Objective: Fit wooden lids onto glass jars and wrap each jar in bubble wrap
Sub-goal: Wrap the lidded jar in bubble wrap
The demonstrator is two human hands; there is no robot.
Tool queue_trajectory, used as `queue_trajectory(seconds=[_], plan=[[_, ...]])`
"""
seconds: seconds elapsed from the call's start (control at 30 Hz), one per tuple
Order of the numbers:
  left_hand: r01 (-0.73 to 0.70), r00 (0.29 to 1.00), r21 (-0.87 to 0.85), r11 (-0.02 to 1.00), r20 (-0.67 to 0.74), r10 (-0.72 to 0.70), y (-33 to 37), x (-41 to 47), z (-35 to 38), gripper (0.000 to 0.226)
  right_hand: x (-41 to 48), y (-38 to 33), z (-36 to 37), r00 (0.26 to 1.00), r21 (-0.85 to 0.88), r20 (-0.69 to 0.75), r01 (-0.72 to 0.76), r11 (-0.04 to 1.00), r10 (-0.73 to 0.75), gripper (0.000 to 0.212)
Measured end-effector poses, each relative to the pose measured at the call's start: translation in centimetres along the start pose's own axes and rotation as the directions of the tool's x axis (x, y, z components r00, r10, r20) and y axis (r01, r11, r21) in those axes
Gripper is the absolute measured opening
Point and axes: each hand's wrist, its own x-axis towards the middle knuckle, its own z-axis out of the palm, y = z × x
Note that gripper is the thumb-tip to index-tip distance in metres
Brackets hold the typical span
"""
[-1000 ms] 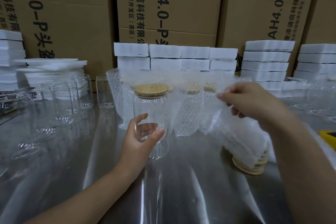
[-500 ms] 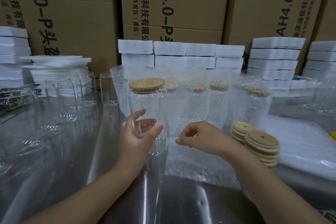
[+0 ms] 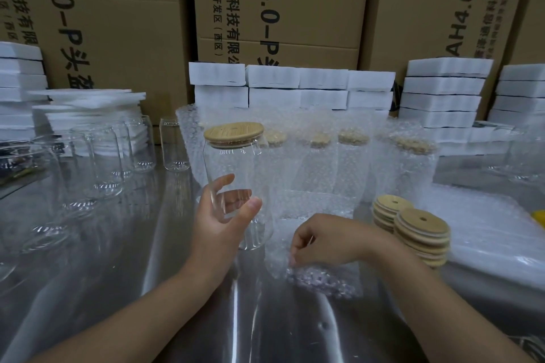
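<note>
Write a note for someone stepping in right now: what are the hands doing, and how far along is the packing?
Left hand grips a jar, upright, its lid on.
Right hand pinches a wrap sheet lying on the table beside it.
Done: several wrapped jars stand behind.
Left: wrap this jar; then the bare jars at far left need lids from the stacks at right, and wrapping.

The lid (image 3: 234,130) is tan, foam blocks (image 3: 442,88) white, edge object (image 3: 539,217) apparently yellow.
</note>
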Motion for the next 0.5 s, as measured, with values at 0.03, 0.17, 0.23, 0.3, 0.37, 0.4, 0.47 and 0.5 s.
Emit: queue_trajectory(seconds=[0.03,0.17,0.23,0.3,0.37,0.4,0.47,0.5], plan=[[-0.002,1.000,-0.012,1.000,0.000,0.002,0.2,-0.1,0.1,0.070,0.3,0.0,0.4,1.000,0.032,-0.017,-0.007,0.999,0.007,0.020],[-0.018,1.000,-0.078,0.997,-0.004,0.018,1.2,-0.5,0.4,0.067,1.6,-0.4,2.2,0.991,0.221,-0.083,-0.082,0.972,0.102,0.032],[-0.021,1.000,-0.106,0.994,0.002,0.022,1.7,-0.7,0.5,0.067,2.0,-0.7,2.8,0.982,0.391,-0.129,-0.080,0.917,0.140,0.028],[0.013,0.999,-0.142,0.990,0.031,-0.008,2.1,-0.8,0.5,0.073,2.5,-0.8,3.1,0.974,0.515,-0.161,-0.056,0.855,0.161,0.035],[0.094,0.993,-0.179,0.979,0.087,-0.080,2.3,-1.0,0.7,0.093,2.8,-1.0,3.3,0.970,0.574,-0.170,-0.045,0.818,0.173,0.035],[0.137,0.987,-0.193,0.972,0.114,-0.116,2.3,-1.1,0.8,0.102,2.9,-1.2,3.3,0.970,0.602,-0.170,-0.040,0.797,0.177,0.033],[0.201,0.975,-0.215,0.956,0.134,-0.175,2.1,-1.2,1.0,0.103,2.9,-1.3,3.3,0.965,0.668,-0.171,-0.034,0.743,0.198,0.030],[0.223,0.971,-0.223,0.949,0.132,-0.197,1.8,-1.1,1.0,0.095,3.1,-1.1,3.3,0.962,0.686,-0.175,-0.034,0.726,0.210,0.028]])
